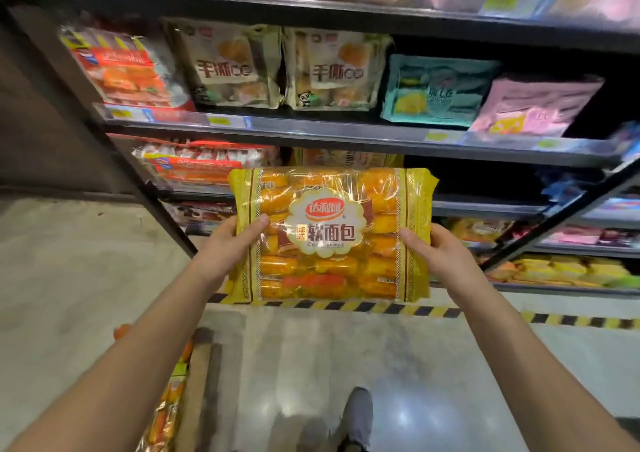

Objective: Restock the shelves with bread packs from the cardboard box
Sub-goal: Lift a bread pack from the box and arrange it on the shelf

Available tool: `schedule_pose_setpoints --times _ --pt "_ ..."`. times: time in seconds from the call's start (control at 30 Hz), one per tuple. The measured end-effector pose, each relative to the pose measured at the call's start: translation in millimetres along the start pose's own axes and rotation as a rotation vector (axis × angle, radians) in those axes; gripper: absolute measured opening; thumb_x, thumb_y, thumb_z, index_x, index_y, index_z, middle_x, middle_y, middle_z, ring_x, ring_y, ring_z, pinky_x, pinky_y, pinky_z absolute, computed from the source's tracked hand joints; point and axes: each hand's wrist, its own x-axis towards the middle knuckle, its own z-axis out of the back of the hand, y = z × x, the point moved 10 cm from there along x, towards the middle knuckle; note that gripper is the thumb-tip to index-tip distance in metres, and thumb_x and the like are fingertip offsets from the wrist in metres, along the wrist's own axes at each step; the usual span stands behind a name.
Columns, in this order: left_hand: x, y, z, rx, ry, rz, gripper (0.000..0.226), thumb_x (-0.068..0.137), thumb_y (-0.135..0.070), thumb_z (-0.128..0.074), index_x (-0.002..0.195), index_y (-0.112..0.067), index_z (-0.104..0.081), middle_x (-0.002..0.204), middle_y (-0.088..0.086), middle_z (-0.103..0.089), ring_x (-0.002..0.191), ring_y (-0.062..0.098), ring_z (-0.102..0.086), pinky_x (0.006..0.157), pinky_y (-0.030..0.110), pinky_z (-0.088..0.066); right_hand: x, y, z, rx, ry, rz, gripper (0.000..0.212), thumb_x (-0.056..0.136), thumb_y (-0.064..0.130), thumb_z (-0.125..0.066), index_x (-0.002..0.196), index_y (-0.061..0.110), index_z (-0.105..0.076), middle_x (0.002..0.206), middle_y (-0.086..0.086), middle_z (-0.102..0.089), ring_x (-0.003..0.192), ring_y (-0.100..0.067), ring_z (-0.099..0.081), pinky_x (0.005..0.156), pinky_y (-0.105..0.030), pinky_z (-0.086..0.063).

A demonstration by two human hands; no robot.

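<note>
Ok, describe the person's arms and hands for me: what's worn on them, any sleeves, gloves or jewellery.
Both hands, the left hand and the right hand, are bare: no gloves, and no rings or watch that show. Both forearms are uncovered right to the bottom edge of the picture, so no sleeve is in view. No markings show on them.

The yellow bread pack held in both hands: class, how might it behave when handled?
The yellow bread pack probably flexes, being soft rolls in thin film. Its glossy wrap may slip. The left hand and right hand grip opposite edges, suggesting it sags.
</note>
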Motion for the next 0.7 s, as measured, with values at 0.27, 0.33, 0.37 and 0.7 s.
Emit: schedule_pose_setpoints --times 0.27,0.33,0.37,0.7 --pt "75 6 -58 0.050 -0.083 -0.010 0.074 0.075 -0.086 -0.064 0.136 -0.045 -0.060 0.128 -0.013 -0.072 0.120 0.019 -0.068 0.111 0.059 -0.047 100 -32 34 -0.117 -0.001 0.011 0.044 0.094 0.058 -0.060 0.129 0.029 -0.060 0.115 0.010 -0.069 0.101 -0.010 -0.065 0.068 -0.026 -0.046" --pt "95 11 -62 0.044 -0.091 -0.024 0.070 0.077 -0.084 -0.066 0.135 -0.046 -0.061 0.129 -0.014 -0.072 0.121 0.017 -0.068 0.111 0.056 -0.048 116 -44 31 -0.084 0.008 0.017 0.043 0.092 0.058 -0.063 0.127 0.033 -0.063 0.114 0.013 -0.072 0.104 -0.009 -0.068 0.073 -0.028 -0.051" --pt "106 14 -64 0.042 -0.091 -0.044 0.063 0.081 -0.080 -0.066 0.134 -0.045 -0.061 0.128 -0.014 -0.073 0.120 0.016 -0.069 0.109 0.053 -0.049 124 -51 28 -0.063 0.009 0.022 0.042 0.091 0.057 -0.065 0.127 0.035 -0.064 0.114 0.015 -0.072 0.105 -0.007 -0.068 0.075 -0.028 -0.052" --pt "185 47 -77 0.039 -0.104 -0.251 0.047 0.089 -0.053 -0.064 0.135 -0.042 -0.061 0.122 -0.022 -0.074 0.109 -0.004 -0.071 0.086 0.019 -0.054 196 -106 -4 0.054 -0.015 0.144 0.035 0.090 0.043 -0.068 0.123 0.032 -0.068 0.114 0.013 -0.076 0.105 -0.008 -0.072 0.086 -0.036 -0.055"
